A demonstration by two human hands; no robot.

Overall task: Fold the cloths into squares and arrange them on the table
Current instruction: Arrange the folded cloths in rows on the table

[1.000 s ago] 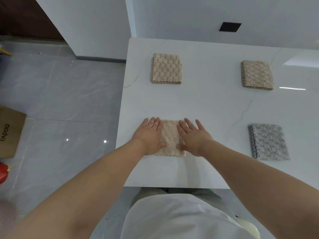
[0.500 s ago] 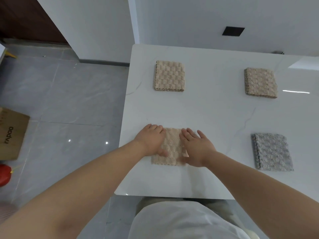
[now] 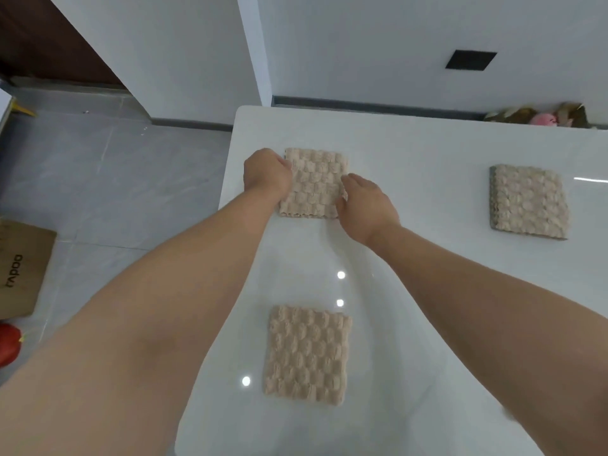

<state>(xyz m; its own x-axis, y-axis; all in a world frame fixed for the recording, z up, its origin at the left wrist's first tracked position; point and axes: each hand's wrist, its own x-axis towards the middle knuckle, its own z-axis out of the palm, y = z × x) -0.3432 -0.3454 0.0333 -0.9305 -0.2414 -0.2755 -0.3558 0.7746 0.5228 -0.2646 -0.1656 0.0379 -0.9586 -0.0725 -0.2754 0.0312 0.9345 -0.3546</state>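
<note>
Three folded beige waffle cloths lie on the white table (image 3: 427,284). My left hand (image 3: 267,174) grips the left edge of the far-left cloth (image 3: 314,184), fingers curled at its upper left corner. At that cloth's right edge, near its lower corner, my right hand (image 3: 365,205) pinches it. A second beige cloth (image 3: 307,355) lies flat and untouched near the front, between my forearms. The third beige cloth (image 3: 528,202) sits at the far right.
The table's left edge runs just beside my left hand, with grey tiled floor below. A cardboard box (image 3: 19,268) and a red object (image 3: 8,343) lie on the floor at left. Dried flowers and a pink item (image 3: 543,118) sit by the back wall.
Both hands left the near cloth, which they were pressing flat, and reached forward to the far-left cloth, now gripping its sides. The view shifted; the grey cloth is out of frame.
</note>
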